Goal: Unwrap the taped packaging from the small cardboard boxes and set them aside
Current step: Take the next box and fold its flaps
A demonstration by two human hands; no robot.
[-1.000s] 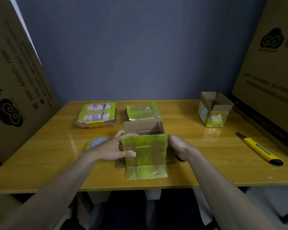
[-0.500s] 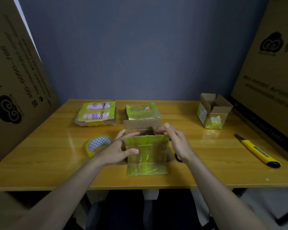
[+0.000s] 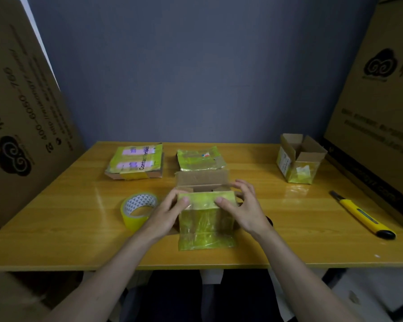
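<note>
We have the small box near the front edge of the surface, flaps up, yellow tape over its near face. A second ago our right hand sat low on the box's right side; it has since come up and over, and now the thumb presses the taped near flap while the fingers curl over the top rim. Left hand still grips the left side, thumb on the same flap. Both hands gripping the box, so we judge the flap is being worked and the unwrap not yet done. Opened box already set aside far right. Two taped packets wait behind; tape roll left, cutter untouched right.
</note>
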